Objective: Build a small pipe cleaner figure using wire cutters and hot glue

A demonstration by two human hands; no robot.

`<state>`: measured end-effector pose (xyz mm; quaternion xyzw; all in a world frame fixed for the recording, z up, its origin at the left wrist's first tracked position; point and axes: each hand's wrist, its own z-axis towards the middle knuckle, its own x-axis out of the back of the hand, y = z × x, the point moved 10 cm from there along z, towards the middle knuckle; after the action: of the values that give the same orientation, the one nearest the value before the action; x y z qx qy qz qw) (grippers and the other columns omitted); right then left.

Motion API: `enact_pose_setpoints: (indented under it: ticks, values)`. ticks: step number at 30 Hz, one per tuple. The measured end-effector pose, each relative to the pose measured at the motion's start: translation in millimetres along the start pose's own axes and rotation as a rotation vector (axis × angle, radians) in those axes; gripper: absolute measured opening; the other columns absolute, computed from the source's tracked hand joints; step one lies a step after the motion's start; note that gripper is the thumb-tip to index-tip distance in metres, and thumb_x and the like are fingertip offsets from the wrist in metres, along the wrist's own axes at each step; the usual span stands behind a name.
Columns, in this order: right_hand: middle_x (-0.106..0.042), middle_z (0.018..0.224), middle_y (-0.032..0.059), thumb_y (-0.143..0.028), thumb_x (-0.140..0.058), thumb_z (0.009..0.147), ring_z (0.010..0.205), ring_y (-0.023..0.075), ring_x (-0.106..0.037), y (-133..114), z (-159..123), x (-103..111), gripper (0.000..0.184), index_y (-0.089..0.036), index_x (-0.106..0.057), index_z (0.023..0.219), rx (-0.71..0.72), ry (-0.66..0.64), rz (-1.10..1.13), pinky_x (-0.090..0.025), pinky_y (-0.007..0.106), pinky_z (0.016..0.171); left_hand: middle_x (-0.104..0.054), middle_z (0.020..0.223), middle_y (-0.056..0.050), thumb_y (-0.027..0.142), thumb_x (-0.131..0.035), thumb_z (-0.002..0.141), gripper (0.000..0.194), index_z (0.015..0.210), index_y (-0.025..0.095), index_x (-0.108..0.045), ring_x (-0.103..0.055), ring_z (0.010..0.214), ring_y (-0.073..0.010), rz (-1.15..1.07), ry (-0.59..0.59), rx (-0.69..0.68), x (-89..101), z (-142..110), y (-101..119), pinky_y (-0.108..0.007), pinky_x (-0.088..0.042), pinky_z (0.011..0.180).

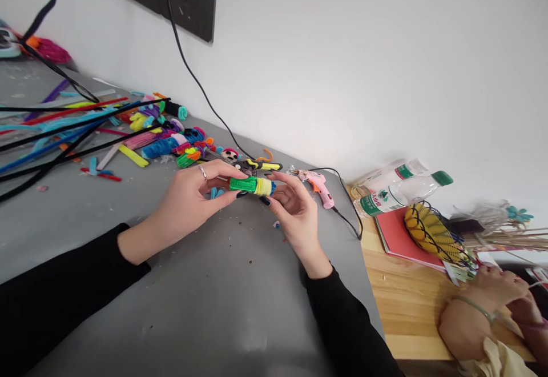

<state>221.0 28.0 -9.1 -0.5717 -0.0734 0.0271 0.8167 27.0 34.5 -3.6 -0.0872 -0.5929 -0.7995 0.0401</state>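
Observation:
A small roll of fuzzy pipe cleaners (253,185) lies sideways between my hands above the grey table. It is green on the left, pale yellow on the right, with a bit of blue at the right end. My left hand (194,197), with a ring on it, pinches the green part between thumb and fingers. The yellow and blue end is pinched by my right hand (295,205). Just behind my hands are yellow-and-black pliers (265,165) and a small pipe-cleaner piece with a face (230,154).
A pink glue gun (319,185) lies to the right, its cord trailing. Loose pipe cleaners (64,128) and colourful rolled pieces (165,143) crowd the left. Water bottles (402,194) and a red folder (398,231) occupy a wooden table (402,308), where another person's hands (483,297) work.

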Motion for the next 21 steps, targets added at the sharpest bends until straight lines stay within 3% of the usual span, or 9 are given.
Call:
enact_pose_setpoints:
  ticks: [5,12,18,21]
  values:
    - [-0.07,0.113,0.0042,-0.028,-0.081,0.09,0.091,0.0146,-0.069,2.8,-0.6,-0.1,0.026,-0.029,-0.077,0.116,-0.028,-0.016,0.046,-0.064,0.031,0.087,-0.081,0.114,-0.006,0.034,-0.074,0.081,0.02,0.099,0.026,-0.079,-0.076,0.103,-0.0272,0.012,0.003,-0.015,1.2,-1.0,-0.1,-0.037,-0.064,0.093]
    - [-0.069,0.113,0.0038,-0.029,-0.084,0.088,0.091,0.0134,-0.069,1.2,-0.6,1.1,0.022,-0.029,-0.082,0.111,-0.025,0.012,0.089,-0.062,0.027,0.084,-0.082,0.11,-0.006,0.041,-0.075,0.085,0.021,0.099,0.027,-0.082,-0.076,0.1,-0.0283,0.063,-0.021,-0.072,-0.8,-0.8,0.9,-0.037,-0.064,0.079]
    - [-0.073,0.109,0.0055,-0.039,-0.087,0.087,0.092,0.0169,-0.071,1.7,-0.5,1.6,0.022,-0.027,-0.084,0.105,-0.034,0.022,0.072,-0.065,0.031,0.083,-0.084,0.104,-0.003,0.037,-0.074,0.087,0.016,0.097,0.03,-0.084,-0.077,0.097,-0.0268,0.127,0.007,-0.137,3.7,-3.7,5.4,-0.034,-0.061,0.074]
    - [-0.074,0.105,0.005,-0.041,-0.088,0.086,0.089,0.0167,-0.071,3.0,-0.5,1.6,0.023,-0.027,-0.085,0.103,-0.049,0.027,0.084,-0.066,0.031,0.081,-0.084,0.103,-0.002,0.035,-0.073,0.088,0.014,0.097,0.031,-0.083,-0.078,0.095,-0.0253,0.159,0.009,-0.202,3.1,-6.0,12.4,-0.035,-0.061,0.08]
